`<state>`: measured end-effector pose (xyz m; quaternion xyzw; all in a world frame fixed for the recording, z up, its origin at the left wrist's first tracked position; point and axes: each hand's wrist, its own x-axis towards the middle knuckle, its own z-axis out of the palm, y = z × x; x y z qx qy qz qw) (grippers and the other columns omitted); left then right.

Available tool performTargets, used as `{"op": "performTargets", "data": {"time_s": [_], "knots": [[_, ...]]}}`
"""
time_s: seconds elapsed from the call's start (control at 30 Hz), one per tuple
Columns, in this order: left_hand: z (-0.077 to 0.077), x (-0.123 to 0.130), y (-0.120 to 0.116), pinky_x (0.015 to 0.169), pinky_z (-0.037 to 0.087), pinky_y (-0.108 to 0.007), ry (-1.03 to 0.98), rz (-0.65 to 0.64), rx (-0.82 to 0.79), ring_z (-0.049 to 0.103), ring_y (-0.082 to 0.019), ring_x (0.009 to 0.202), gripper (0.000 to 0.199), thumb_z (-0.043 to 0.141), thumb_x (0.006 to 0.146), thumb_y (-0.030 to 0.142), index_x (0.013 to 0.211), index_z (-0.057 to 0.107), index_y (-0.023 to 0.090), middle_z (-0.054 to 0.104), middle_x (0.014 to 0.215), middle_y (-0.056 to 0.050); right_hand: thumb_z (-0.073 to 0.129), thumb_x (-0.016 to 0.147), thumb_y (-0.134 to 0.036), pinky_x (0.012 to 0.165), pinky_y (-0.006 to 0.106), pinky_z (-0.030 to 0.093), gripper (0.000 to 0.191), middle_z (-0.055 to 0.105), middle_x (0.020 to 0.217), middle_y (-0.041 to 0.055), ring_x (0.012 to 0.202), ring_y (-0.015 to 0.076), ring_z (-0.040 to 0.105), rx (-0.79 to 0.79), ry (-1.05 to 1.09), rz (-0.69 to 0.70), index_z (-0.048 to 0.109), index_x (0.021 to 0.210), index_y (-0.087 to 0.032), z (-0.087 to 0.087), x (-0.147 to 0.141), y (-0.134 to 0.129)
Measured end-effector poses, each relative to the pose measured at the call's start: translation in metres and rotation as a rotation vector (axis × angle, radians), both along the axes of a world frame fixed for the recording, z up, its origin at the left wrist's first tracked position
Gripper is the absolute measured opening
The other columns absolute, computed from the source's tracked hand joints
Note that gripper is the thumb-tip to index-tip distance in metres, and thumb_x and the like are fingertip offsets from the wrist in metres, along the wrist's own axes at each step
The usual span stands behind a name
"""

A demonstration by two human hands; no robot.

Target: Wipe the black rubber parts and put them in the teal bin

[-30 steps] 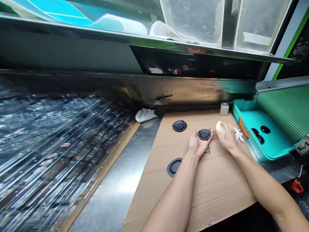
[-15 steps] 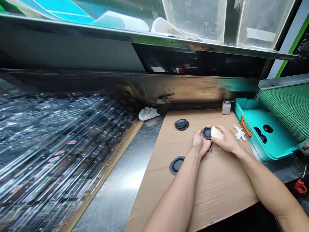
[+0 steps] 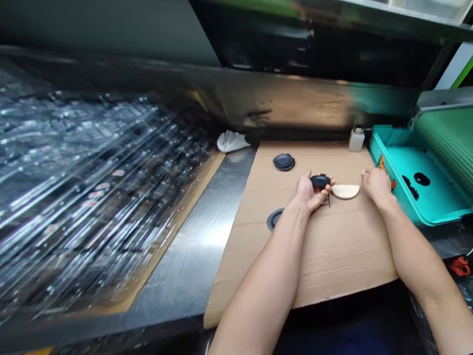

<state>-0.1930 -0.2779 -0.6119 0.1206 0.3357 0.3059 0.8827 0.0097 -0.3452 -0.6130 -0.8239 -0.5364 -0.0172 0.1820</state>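
My left hand [image 3: 309, 193] is closed round a round black plastic lid [image 3: 320, 181], holding it tilted above the cardboard. To its right, a cream half-round pad [image 3: 346, 191] lies on the cardboard, apart from both hands. Beside the teal bin, my right hand [image 3: 377, 184] has its fingers curled together over the spot where a small white cloth lay; whatever they grip is hidden. A small stack of black lids [image 3: 284, 161] sits farther back. Another black lid [image 3: 274, 220] is partly covered by my left forearm.
A teal bin [image 3: 424, 209] with several black parts stands right, beside a green conveyor belt [image 3: 453, 135]. At the back are a small white bottle [image 3: 356, 139] and a white glove [image 3: 232, 141]. Clear plastic-wrapped goods [image 3: 111, 197] cover the left side.
My right hand has let go of the cream pad and moved right, over the white cloth. My left hand still holds the black lid, now tilted more edge-on. The view has tipped downward.
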Motion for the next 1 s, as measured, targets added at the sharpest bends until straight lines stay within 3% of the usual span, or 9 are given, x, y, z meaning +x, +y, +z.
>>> {"op": "performTargets", "data": {"time_s": [0.13,0.2,0.3,0.53,0.73,1.0], "knots": [[-0.002,0.005,0.000,0.030,0.035,-0.018,0.111,-0.055,0.037,0.052,-0.012,0.039,0.060,0.022,0.103,0.050,0.101,0.061,0.005,0.065,0.064,-0.014,0.055,0.095,-0.033,0.086,0.032,0.050,0.027,0.076,0.105,0.0070,0.094,0.0224,0.068,0.209,0.276,0.398,0.071,0.113,-0.020,0.001,-0.018,0.007],[-0.004,0.009,-0.001,0.031,0.038,-0.019,0.161,-0.072,0.093,0.053,-0.014,0.038,0.057,0.022,0.103,0.049,0.101,0.061,0.007,0.065,0.062,-0.012,0.055,0.095,-0.032,0.082,0.030,0.051,0.027,0.076,0.101,0.0054,0.089,0.0202,0.069,0.241,0.365,0.508,0.069,0.114,-0.019,0.004,-0.031,0.006],[-0.006,0.015,-0.005,0.032,0.039,-0.022,0.197,-0.107,0.204,0.055,-0.016,0.037,0.056,0.022,0.103,0.050,0.097,0.062,0.010,0.063,0.056,-0.009,0.055,0.093,-0.026,0.083,0.030,0.048,0.023,0.075,0.098,0.0057,0.090,0.0199,0.067,0.235,0.311,0.588,0.072,0.107,-0.019,0.005,-0.045,0.004],[-0.012,0.027,-0.021,0.033,0.036,-0.021,0.465,-0.053,0.488,0.053,-0.015,0.033,0.062,0.025,0.103,0.056,0.082,0.065,0.013,0.056,0.043,-0.005,0.051,0.097,-0.026,0.081,0.032,0.041,0.024,0.069,0.091,0.0095,0.089,0.0228,0.060,0.165,0.004,0.521,0.072,0.091,-0.017,0.000,-0.050,0.007],[-0.023,0.029,-0.021,0.033,0.035,-0.023,0.588,-0.037,0.629,0.053,-0.015,0.033,0.066,0.027,0.100,0.063,0.071,0.064,0.017,0.060,0.045,-0.006,0.050,0.093,-0.023,0.076,0.032,0.038,0.024,0.066,0.085,0.0081,0.083,0.0220,0.056,0.041,-0.084,0.548,0.068,0.079,-0.018,0.009,-0.046,0.002],[-0.013,0.026,-0.029,0.036,0.035,-0.025,0.740,-0.077,0.797,0.052,-0.016,0.034,0.071,0.027,0.098,0.066,0.064,0.065,0.016,0.057,0.042,-0.007,0.047,0.095,-0.021,0.077,0.032,0.038,0.025,0.067,0.088,0.0092,0.086,0.0225,0.057,0.066,-0.152,0.602,0.069,0.084,-0.017,0.013,-0.049,0.006]]}}
